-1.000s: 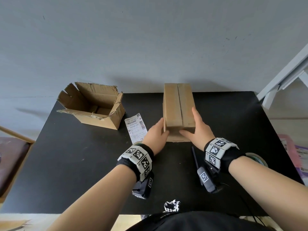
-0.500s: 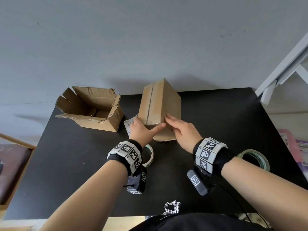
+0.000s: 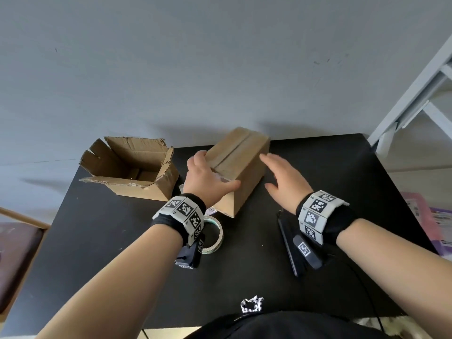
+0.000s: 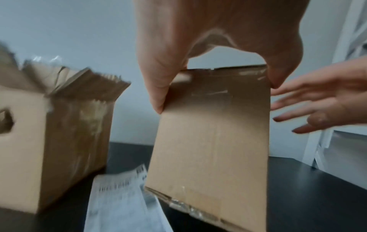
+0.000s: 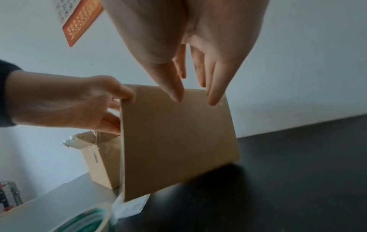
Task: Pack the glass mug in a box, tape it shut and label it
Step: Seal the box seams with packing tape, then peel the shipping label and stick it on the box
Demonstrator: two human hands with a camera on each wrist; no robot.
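A closed brown cardboard box (image 3: 241,165) lies slantwise on the black table (image 3: 97,241), its top seam running away to the right. My left hand (image 3: 210,176) grips its near left end, thumb across the end face and fingers over the far edge; the left wrist view shows that same box (image 4: 210,141) pinched at its top. My right hand (image 3: 277,178) is flat with straight fingers (image 5: 213,92) along the box's right side; I cannot tell whether they touch it. The glass mug is not visible. A white label sheet (image 4: 119,204) lies partly under the box.
An open, empty torn carton (image 3: 129,167) stands at the back left. A clear tape roll (image 3: 216,237) lies under my left wrist and a black pen-like tool (image 3: 285,236) by my right wrist. Another tape roll (image 5: 89,219) sits near the right arm.
The box has been turned from pointing straight away to lying slantwise. My right hand left its near end and now lies flat at its right side; my left hand keeps its grip.
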